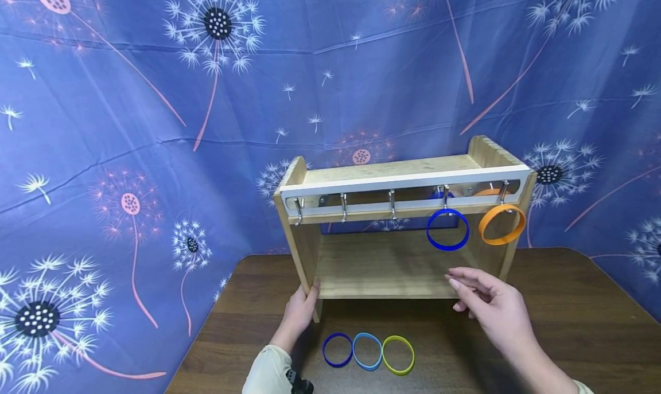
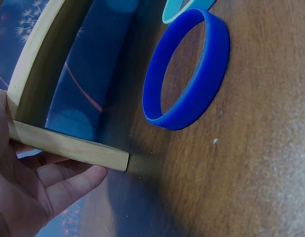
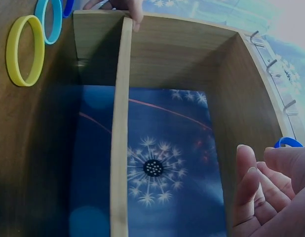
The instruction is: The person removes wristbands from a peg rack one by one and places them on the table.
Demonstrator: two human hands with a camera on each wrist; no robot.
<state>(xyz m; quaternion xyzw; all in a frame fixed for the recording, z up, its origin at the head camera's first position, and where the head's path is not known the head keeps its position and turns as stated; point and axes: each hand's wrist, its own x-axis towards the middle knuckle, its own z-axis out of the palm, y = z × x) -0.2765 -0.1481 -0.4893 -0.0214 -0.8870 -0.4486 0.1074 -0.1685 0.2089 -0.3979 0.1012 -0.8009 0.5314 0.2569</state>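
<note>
Left hand (image 1: 298,315) grips grained wooden rack (image 1: 387,256); round orange band (image 1: 498,241) hangs

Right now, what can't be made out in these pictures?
Head: several fingers of the left hand, hidden by the wooden shelf's left side panel.
Left wrist: much of the light blue wristband, cut off by the top edge.
Right wrist: most of the hanging blue wristband, behind the right hand.

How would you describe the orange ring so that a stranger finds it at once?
Find the wooden shelf on the brown table. On the white rail across its upper front, the orange ring hangs from the rightmost metal hook. The blue ring hangs one hook to the left, so colour separates them.
</note>
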